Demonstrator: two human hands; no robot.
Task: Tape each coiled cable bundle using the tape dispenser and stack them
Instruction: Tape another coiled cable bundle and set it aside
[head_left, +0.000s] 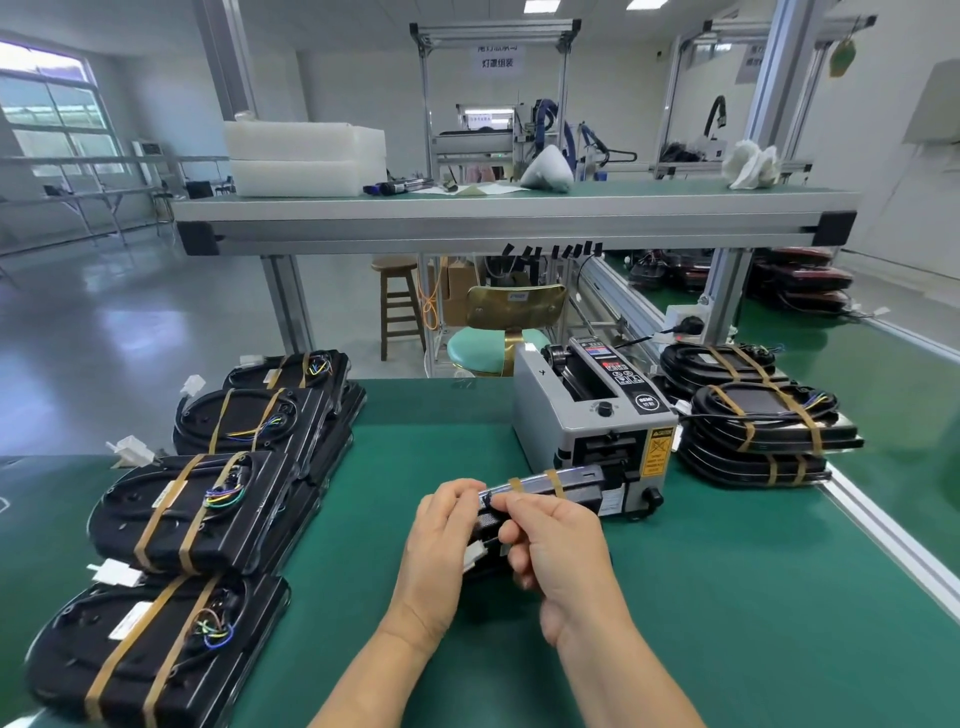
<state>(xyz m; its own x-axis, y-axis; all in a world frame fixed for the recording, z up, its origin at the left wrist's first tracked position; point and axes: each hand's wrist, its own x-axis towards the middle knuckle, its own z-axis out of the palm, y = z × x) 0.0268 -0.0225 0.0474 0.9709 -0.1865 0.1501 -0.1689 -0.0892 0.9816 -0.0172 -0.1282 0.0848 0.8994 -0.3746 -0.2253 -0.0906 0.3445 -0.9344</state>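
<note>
I hold a black cable bundle (550, 480) on edge above the green mat, two tan tape bands across its top. My left hand (439, 551) grips its near left end, fingers curled over the top. My right hand (558, 545) grips it from the right, fingertips pinching at the upper edge. A white connector (475, 552) shows between the hands. The grey tape dispenser (597, 415) stands just behind the bundle. Several taped bundles (192, 509) lie stacked at the left, and others (758, 431) at the right.
An aluminium rail (883, 525) borders the mat on the right. A raised shelf (509, 218) spans the bench above, carrying white foam blocks. A green stool (493, 343) and a wooden stool stand beyond the bench's far edge.
</note>
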